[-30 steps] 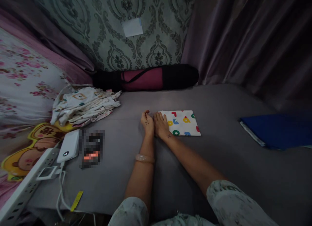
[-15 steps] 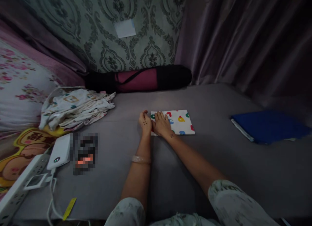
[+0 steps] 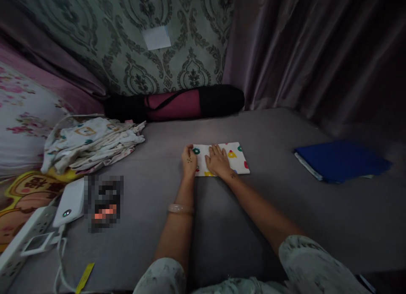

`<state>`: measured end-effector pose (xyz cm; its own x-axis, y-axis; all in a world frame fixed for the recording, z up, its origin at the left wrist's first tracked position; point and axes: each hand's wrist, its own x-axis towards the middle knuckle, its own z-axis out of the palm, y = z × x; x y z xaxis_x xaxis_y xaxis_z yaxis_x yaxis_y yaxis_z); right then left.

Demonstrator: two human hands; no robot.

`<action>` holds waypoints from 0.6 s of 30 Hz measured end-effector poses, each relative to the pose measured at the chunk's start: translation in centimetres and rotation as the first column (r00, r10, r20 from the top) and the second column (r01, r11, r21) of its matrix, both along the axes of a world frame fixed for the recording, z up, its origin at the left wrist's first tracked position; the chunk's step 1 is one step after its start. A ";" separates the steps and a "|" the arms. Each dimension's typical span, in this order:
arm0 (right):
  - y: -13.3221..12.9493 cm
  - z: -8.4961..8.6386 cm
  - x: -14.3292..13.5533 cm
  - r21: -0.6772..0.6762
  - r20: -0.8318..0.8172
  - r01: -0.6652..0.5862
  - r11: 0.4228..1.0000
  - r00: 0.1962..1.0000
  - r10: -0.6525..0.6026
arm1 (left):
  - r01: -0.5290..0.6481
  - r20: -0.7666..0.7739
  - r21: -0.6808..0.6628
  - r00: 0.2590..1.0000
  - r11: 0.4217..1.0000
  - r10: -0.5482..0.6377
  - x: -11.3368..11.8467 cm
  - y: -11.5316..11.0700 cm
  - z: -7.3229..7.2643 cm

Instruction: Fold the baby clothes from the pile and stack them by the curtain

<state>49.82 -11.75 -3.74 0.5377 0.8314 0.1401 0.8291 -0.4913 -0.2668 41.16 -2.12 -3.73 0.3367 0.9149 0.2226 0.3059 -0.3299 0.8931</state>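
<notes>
A white cloth with colourful prints [image 3: 236, 159], folded into a flat rectangle, lies on the grey surface [image 3: 253, 209]. My right hand [image 3: 218, 159] rests palm down on the middle of the cloth, its fingers stretched out and pointing away from me. At the cloth's left edge stands my left hand [image 3: 189, 159] on its side, with the fingers curled in. Whether those fingers pinch the edge or only touch it is hidden.
Crumpled printed cloths [image 3: 98, 144] lie at the left, near a white power bank [image 3: 70, 201], a power strip [image 3: 28, 235] and a blurred item. A blue folded cloth [image 3: 342, 161] is at the right. A black and pink bag [image 3: 174, 104] lies along the wall.
My right hand has slid to the right across the cloth, uncovering prints between my hands. My left hand stays at the left edge. The view has shifted slightly.
</notes>
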 end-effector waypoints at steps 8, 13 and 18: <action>-0.4 0.2 0.5 -0.033 -0.068 -0.037 0.999 0.997 0.035 | 0.043 -0.058 0.049 0.998 0.998 -0.040 -0.1 -0.3 -0.3; -1.7 0.9 1.7 -0.030 -0.078 -0.014 0.999 0.997 0.012 | 0.077 -0.098 0.070 0.993 0.995 -0.070 0.1 -0.3 -0.4; -2.3 0.0 1.7 -0.039 -0.032 -0.008 0.999 0.999 0.007 | 0.111 -0.130 0.080 0.986 0.991 -0.100 0.4 -0.4 -0.6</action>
